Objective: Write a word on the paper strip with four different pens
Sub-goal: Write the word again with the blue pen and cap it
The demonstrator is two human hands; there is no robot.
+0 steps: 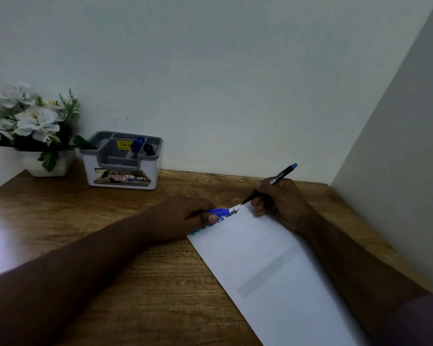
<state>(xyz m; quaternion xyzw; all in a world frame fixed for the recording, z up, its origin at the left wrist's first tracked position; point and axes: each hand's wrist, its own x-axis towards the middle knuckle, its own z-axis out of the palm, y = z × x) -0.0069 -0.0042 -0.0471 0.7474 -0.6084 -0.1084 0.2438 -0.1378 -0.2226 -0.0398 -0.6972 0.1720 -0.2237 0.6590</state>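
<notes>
A long white paper strip [268, 265] lies slanted on the wooden desk, running from the centre to the lower right. Along its far end are written words in green, blue and black ink [231, 212]. My right hand [281, 204] grips a black pen with a blue end [283, 174], its tip just past the black word at the strip's far corner. My left hand [185, 216] rests on the strip's far left corner and pinches a blue pen cap [219, 211].
A grey and white pen holder [121, 162] stands at the back of the wooden desk [140, 278] with a blue-capped marker [136, 146] and a black pen in it. A white pot of white flowers [33, 126] sits at the far left. A wall panel closes the right side.
</notes>
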